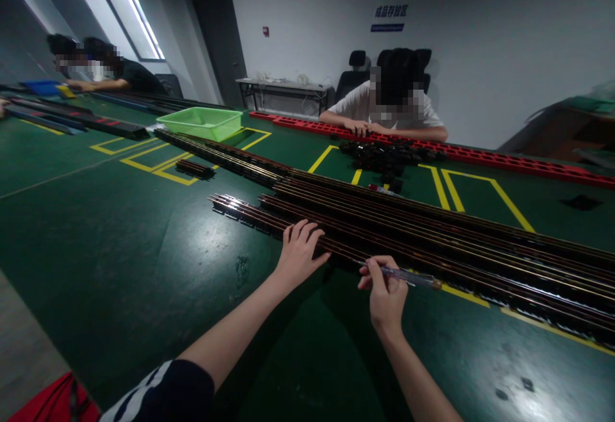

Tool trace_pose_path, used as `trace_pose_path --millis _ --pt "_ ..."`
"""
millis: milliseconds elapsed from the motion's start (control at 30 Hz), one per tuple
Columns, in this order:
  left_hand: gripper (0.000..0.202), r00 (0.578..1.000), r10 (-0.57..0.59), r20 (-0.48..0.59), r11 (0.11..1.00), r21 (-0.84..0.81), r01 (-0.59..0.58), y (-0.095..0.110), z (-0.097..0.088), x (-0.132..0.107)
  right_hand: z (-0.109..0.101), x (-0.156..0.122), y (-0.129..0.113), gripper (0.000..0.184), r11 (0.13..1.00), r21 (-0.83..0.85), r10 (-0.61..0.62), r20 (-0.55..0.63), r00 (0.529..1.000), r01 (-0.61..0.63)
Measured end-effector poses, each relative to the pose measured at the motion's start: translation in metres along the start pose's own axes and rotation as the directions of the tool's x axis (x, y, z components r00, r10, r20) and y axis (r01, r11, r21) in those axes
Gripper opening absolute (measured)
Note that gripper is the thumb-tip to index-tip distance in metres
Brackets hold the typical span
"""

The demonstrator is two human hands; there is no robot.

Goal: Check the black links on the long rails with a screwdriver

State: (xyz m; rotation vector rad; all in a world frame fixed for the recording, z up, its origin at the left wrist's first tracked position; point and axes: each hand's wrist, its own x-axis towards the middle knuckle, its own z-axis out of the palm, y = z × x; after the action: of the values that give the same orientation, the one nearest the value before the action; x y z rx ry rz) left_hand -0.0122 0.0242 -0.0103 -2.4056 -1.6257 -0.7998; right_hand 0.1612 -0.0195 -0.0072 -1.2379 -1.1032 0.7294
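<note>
Long black rails with copper- and brass-coloured strips (423, 230) lie side by side across the green table, running from the middle to the right edge. My left hand (302, 246) rests with fingers spread on the nearest rail (245, 209). To its right, my right hand (387, 291) is closed around a slim screwdriver (413, 276) with a clear handle. The screwdriver's thin tip points left and meets or hovers over the same nearest rail; contact is too small to tell.
A light green basket (204, 124) stands behind the rails, near a short dark piece (195, 169). Black parts (384, 156) are heaped before a seated person (389, 102), beside a long red rail (504, 161). Other people work at the far left. Yellow tape marks the table (144, 268).
</note>
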Motion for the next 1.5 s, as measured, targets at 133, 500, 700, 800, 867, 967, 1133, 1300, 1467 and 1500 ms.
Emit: trace_pose_path --millis 133,500,700,800,867,967,1133,1300,1467,1500 --pt "0.035 1.0 0.0 0.001 1.0 0.007 0.0 0.0008 -0.0009 0.0004 -0.0001 0.0 0.0005 0.024 1.0 0.012 0.004 0.004 1.0 -0.004" --pt "0.034 1.0 0.0 -0.012 1.0 0.008 0.0 0.0003 0.002 -0.0005 0.0028 -0.0016 -0.0048 0.024 1.0 0.021 0.011 -0.011 1.0 -0.011" --pt "0.034 1.0 0.0 -0.016 1.0 0.004 0.0 0.0002 0.0019 -0.0003 0.0028 -0.0017 -0.0054 0.023 1.0 0.028 0.008 -0.016 1.0 -0.008" --pt "0.034 1.0 0.006 -0.02 1.0 0.004 -0.006 0.0003 0.0019 -0.0003 0.002 -0.0019 -0.0047 0.023 1.0 0.019 0.006 -0.013 1.0 -0.006" --pt "0.034 1.0 0.006 -0.02 1.0 0.004 -0.006 0.0004 0.0017 -0.0004 0.0016 -0.002 -0.0043 0.024 1.0 0.014 0.008 -0.009 1.0 -0.008" --pt "0.033 1.0 0.006 -0.016 1.0 0.007 -0.006 0.0006 0.0011 -0.0003 0.0017 -0.0024 -0.0047 0.024 1.0 0.01 0.012 -0.008 1.0 -0.012" --pt "0.032 1.0 0.005 -0.024 1.0 0.009 -0.005 0.001 0.0004 -0.0006 0.0027 -0.0028 -0.0064 0.025 1.0 0.015 0.014 -0.024 1.0 -0.014" --pt "0.033 1.0 0.002 -0.018 1.0 0.006 -0.002 0.0012 0.001 -0.0008 0.003 -0.0026 -0.0051 0.025 1.0 0.018 0.022 -0.029 0.999 -0.022" --pt "0.033 1.0 0.009 -0.023 1.0 0.008 -0.008 0.0008 0.0013 -0.0002 0.0032 -0.0027 -0.0054 0.024 0.999 0.023 0.026 -0.031 0.999 -0.025" --pt "0.033 1.0 0.011 -0.025 1.0 0.009 -0.011 0.0009 0.0012 -0.0003 0.0032 -0.0026 -0.0057 0.024 0.999 0.023 0.024 -0.029 0.999 -0.023"
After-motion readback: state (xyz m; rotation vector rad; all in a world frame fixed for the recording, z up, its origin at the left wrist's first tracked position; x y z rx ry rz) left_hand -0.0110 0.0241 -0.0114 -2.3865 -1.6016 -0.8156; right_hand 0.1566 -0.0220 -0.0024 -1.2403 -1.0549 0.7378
